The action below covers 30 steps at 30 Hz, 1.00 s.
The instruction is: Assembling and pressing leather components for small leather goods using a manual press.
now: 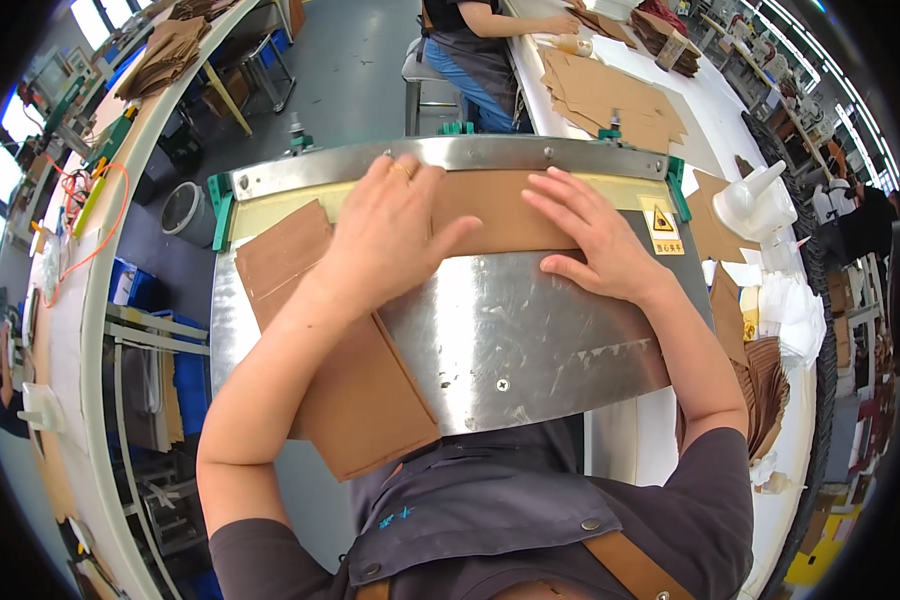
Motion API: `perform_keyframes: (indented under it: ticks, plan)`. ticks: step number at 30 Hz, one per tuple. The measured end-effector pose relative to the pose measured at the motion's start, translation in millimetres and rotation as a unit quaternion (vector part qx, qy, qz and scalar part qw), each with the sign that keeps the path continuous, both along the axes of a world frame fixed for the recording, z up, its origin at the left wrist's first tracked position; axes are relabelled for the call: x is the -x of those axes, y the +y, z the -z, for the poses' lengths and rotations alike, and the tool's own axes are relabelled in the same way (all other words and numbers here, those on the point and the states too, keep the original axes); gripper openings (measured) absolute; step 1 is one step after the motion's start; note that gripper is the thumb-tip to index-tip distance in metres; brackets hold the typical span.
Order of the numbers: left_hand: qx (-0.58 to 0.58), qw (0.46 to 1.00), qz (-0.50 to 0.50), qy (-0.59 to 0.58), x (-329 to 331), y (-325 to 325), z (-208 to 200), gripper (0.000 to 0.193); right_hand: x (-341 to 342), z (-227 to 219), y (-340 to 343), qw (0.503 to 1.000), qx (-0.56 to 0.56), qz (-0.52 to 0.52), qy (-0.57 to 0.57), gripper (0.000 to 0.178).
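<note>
Work on the steel plate point(530, 335), on the near side of the steel bar point(470, 153). Leave the loose brown sheets point(365, 395) near the bar's left half. Align the brown panel point(500, 215), lying along the bar's middle, parallel to the bar. Press evenly: the left hand point(385, 225) and right hand point(597, 240) are apart, spread flat at opposite ends; avoid overlapping the bar.

Warning sign point(661, 224) marks machine point(550, 345); blue lettering point(397, 517) marks apron point(500, 508).
</note>
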<state>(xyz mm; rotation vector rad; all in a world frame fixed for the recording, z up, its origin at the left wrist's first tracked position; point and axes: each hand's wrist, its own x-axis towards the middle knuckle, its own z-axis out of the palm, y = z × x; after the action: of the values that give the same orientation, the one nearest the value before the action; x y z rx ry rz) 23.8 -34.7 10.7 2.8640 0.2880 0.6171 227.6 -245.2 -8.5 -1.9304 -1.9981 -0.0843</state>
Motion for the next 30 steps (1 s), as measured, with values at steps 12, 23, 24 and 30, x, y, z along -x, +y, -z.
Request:
perform_keyframes:
  ticks: [12, 23, 24, 30]
  plan:
    - [-0.016, 0.933, -0.111, 0.342, 51.6, 10.4, -39.4, 0.052, 14.7, -12.6, -103.1, 0.992, 0.104, 0.057, 0.036, 0.067]
    - [0.311, 0.925, -0.164, 0.146, 111.6, -4.4, -16.3, 0.038, 81.4, -34.0, -19.4, 0.979, 0.024, -0.195, 0.049, 0.048]
    - [0.31, 0.926, -0.161, 0.144, 113.0, -10.1, -15.8, 0.038, 93.6, -28.2, -2.0, 0.969, 0.004, -0.24, 0.053, 0.05]
    - [-0.017, 0.987, -0.151, -0.06, 123.3, -25.9, 26.4, 0.038, 134.1, 0.4, 52.0, 0.925, 0.006, -0.379, 0.041, 0.054]
